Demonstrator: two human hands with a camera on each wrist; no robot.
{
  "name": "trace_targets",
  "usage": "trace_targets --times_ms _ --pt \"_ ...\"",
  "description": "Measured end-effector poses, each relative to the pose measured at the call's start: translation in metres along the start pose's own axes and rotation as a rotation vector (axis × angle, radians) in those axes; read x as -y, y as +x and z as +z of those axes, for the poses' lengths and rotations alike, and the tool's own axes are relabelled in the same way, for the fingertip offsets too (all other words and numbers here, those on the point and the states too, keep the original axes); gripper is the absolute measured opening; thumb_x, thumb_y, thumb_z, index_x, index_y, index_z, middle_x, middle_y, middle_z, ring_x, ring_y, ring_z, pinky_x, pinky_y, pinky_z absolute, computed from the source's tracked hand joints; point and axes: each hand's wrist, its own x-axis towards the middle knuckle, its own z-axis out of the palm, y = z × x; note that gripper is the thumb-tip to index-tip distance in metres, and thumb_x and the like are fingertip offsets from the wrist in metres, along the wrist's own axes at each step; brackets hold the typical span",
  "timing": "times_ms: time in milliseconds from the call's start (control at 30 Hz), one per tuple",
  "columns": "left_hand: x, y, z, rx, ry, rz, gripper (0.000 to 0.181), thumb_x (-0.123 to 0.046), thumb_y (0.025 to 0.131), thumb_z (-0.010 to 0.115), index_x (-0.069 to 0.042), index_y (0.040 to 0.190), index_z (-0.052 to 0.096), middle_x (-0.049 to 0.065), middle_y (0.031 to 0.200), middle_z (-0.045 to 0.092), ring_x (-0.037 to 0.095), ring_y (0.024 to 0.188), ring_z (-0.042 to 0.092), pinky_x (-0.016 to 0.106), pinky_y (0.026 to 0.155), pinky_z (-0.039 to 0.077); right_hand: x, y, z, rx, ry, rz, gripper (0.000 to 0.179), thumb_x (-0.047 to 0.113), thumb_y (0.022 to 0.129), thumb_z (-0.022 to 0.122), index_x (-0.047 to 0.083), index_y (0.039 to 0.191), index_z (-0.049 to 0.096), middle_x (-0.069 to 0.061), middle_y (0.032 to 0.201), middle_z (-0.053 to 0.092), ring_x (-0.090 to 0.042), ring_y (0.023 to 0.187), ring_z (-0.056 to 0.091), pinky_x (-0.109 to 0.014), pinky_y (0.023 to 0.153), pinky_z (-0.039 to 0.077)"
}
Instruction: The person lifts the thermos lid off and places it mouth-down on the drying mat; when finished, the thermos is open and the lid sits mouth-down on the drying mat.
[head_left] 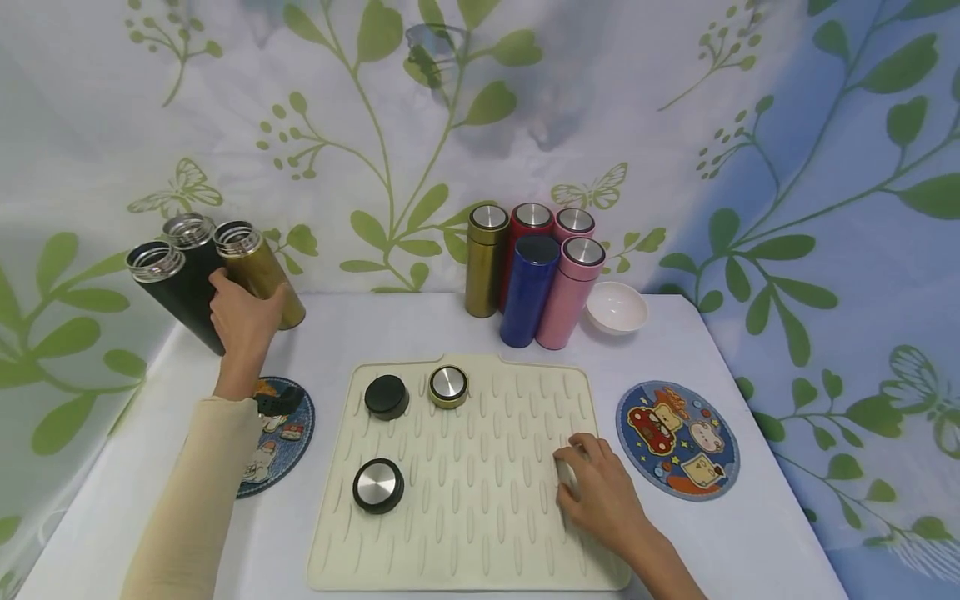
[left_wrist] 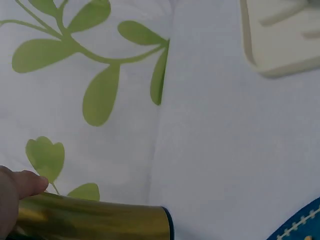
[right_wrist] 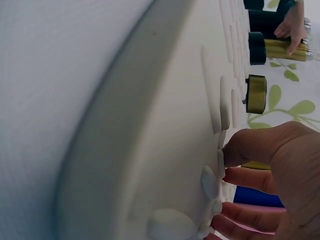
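At the back left, the left hand (head_left: 247, 312) grips a gold thermos bottle (head_left: 283, 292) that has no lid on. Its thumb lies along the gold side in the left wrist view. Two black lidless bottles (head_left: 168, 283) lean beside that hand. My right hand (head_left: 600, 496) rests with bent fingers on the right part of the cream ribbed mat (head_left: 480, 533), fingertips at the ribs. Three lids lie on the mat: a plain black lid (head_left: 387, 397), a gold-rimmed lid (head_left: 448, 387) and a black lid with a silver top (head_left: 378, 486).
Several lidded bottles stand at the back, among them a gold one (head_left: 487, 267), a blue one (head_left: 529, 292) and a pink one (head_left: 572, 292). A white bowl (head_left: 617, 309) sits beside them. Round patterned coasters (head_left: 678, 442) flank the mat; the left sleeve overlaps one.
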Motion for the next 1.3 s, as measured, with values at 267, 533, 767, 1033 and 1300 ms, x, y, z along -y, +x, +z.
trace_targets --times_ms 267,533,767,1033,1300 --pt "-0.013 -0.036 0.004 0.054 -0.073 0.009 0.080 -0.043 0.091 0.062 0.000 0.148 0.026 0.026 0.131 0.051 0.042 0.121 0.051 0.056 0.100 0.041 0.003 0.002 0.002 -0.005 -0.004 0.009 0.039 0.010 0.064 0.083 0.010 0.102 0.072 -0.014 0.112 0.060 -0.033 0.097 0.057 -0.047 0.076 0.050" --pt "-0.047 -0.051 0.039 0.243 -0.114 0.163 0.074 -0.032 0.093 0.068 0.003 0.147 0.031 0.028 0.131 0.055 0.041 0.123 0.053 0.054 0.097 0.045 0.004 0.001 0.004 0.016 0.016 0.014 0.038 0.010 0.067 0.081 0.010 0.104 0.072 -0.014 0.113 0.060 -0.033 0.099 0.057 -0.048 0.078 0.050" --pt "-0.065 -0.055 0.072 0.417 -0.181 0.318 0.066 -0.024 0.092 0.071 0.006 0.142 0.040 0.029 0.132 0.055 0.042 0.123 0.055 0.052 0.098 0.047 0.003 0.000 0.001 0.007 0.007 0.020 0.039 0.009 0.066 0.083 0.009 0.104 0.073 -0.014 0.113 0.060 -0.034 0.099 0.057 -0.047 0.078 0.051" --pt "-0.092 -0.067 0.108 0.510 -0.275 0.354 0.066 -0.025 0.091 0.074 0.002 0.142 0.043 0.023 0.132 0.057 0.036 0.123 0.056 0.046 0.100 0.046 0.002 -0.002 -0.001 0.018 0.007 0.036 0.039 0.010 0.067 0.082 0.009 0.104 0.072 -0.014 0.113 0.059 -0.034 0.099 0.057 -0.048 0.079 0.051" --pt "-0.119 -0.077 0.141 0.536 -0.353 0.370 0.067 -0.022 0.088 0.076 0.002 0.141 0.044 0.024 0.133 0.058 0.035 0.124 0.056 0.044 0.101 0.046 0.004 -0.003 0.001 0.017 0.006 0.039 0.039 0.010 0.067 0.082 0.010 0.105 0.072 -0.013 0.115 0.059 -0.032 0.099 0.057 -0.047 0.078 0.050"
